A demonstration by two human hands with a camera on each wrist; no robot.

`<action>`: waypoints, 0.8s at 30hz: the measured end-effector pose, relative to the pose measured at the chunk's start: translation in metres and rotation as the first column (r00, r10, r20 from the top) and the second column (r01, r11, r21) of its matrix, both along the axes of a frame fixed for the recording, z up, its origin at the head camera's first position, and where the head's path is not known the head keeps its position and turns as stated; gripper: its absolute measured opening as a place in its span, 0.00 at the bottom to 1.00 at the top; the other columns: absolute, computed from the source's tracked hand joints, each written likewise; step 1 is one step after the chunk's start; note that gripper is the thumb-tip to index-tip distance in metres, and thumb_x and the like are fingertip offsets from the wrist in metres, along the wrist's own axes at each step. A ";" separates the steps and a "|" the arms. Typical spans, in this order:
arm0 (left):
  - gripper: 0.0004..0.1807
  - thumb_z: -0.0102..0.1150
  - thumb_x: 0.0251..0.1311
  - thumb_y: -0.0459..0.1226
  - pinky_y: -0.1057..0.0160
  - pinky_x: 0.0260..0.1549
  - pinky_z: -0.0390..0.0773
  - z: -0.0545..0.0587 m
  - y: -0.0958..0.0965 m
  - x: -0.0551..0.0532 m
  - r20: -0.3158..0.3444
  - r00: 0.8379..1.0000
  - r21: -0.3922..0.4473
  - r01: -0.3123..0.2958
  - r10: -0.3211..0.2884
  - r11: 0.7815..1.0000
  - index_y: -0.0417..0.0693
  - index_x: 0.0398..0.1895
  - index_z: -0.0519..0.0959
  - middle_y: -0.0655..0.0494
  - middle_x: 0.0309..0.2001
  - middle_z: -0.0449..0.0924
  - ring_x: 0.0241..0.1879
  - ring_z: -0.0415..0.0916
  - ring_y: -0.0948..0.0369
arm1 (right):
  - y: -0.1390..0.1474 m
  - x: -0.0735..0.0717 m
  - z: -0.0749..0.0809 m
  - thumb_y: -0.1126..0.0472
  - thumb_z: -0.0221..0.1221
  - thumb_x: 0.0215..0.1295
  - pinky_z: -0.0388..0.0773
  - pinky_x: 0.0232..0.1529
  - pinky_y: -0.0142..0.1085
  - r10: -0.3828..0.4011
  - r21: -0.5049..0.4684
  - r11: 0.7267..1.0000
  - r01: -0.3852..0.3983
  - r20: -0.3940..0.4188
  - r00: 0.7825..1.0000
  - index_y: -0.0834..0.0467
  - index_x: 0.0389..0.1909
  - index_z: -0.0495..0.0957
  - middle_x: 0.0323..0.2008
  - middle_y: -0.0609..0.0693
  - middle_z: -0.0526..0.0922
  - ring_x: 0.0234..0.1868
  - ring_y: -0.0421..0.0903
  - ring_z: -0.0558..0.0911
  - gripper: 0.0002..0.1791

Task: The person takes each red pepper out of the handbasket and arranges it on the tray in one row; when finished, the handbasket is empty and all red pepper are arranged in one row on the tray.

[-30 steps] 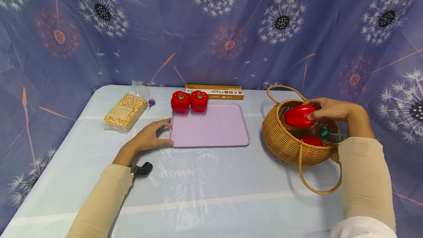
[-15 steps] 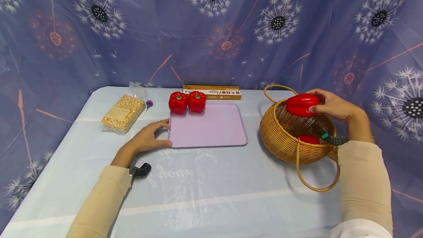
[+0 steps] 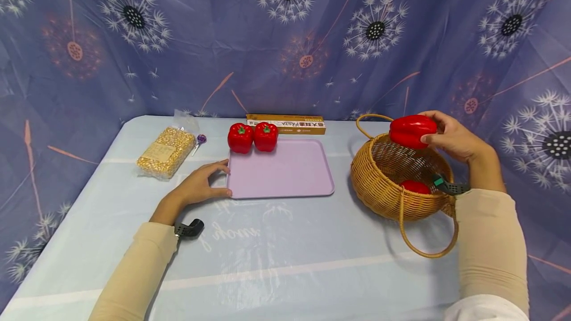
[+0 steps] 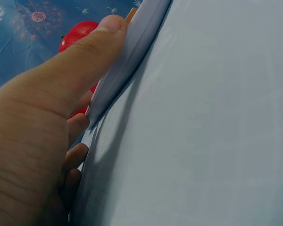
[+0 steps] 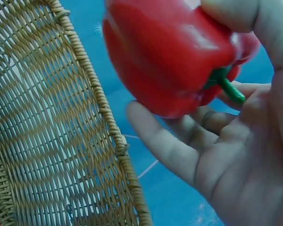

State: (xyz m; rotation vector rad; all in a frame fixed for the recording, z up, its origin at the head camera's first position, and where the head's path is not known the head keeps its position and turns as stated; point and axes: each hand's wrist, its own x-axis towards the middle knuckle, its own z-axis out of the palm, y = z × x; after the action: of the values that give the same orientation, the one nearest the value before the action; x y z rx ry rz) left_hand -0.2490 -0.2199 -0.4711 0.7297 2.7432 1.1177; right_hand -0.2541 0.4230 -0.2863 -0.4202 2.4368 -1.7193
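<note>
My right hand grips a red bell pepper over the far part of the wicker basket. The right wrist view shows the pepper's green stem facing the palm, with thumb and fingers on either side. Another red item lies inside the basket, partly hidden by the rim. At the left side of the lilac tray, my left hand touches the edge with spread thumb and fingertips. Two red bell peppers stand side by side at the tray's far left corner.
Behind the tray lies a long pasta box. A clear bag of corn kernels and a purple lollipop lie to the left. One basket handle hangs toward the front, the other stands at the back.
My right hand has lifted the bell pepper up and slightly right, from inside the basket's opening to above its far rim. The left hand stays at the tray's edge.
</note>
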 end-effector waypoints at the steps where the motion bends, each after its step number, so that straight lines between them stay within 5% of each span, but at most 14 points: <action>1: 0.36 0.78 0.49 0.56 0.39 0.72 0.54 0.000 0.000 0.000 0.001 1.000 -0.002 -0.002 0.002 1.000 0.52 0.58 0.76 0.51 0.76 0.61 0.75 0.54 0.44 | -0.001 0.000 0.000 0.81 0.55 0.65 0.87 0.40 0.37 0.001 -0.022 1.000 -0.001 -0.009 1.000 0.56 0.62 0.68 0.51 0.48 0.80 0.47 0.44 0.84 0.28; 15: 0.36 0.78 0.49 0.56 0.40 0.72 0.54 0.000 0.001 0.002 -0.001 1.000 0.012 0.005 -0.005 1.000 0.52 0.59 0.76 0.51 0.76 0.61 0.75 0.54 0.44 | -0.014 -0.006 0.002 0.82 0.55 0.65 0.84 0.47 0.31 0.029 -0.245 0.967 -0.064 -0.145 0.989 0.59 0.66 0.68 0.56 0.52 0.76 0.52 0.44 0.81 0.31; 24: 0.36 0.78 0.49 0.55 0.39 0.72 0.54 0.002 0.001 0.003 0.000 1.000 0.016 0.001 -0.001 1.000 0.50 0.58 0.76 0.50 0.76 0.61 0.75 0.54 0.44 | -0.043 -0.021 0.025 0.86 0.52 0.62 0.83 0.48 0.32 0.055 -0.300 0.945 -0.127 -0.237 0.970 0.62 0.67 0.69 0.57 0.54 0.75 0.53 0.46 0.81 0.33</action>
State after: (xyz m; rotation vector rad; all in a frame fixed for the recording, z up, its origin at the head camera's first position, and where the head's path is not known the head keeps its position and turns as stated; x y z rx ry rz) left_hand -0.2461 -0.2193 -0.4690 0.7327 2.7367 1.1411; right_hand -0.2751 0.3804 -0.2617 -0.7940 2.2378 -2.1290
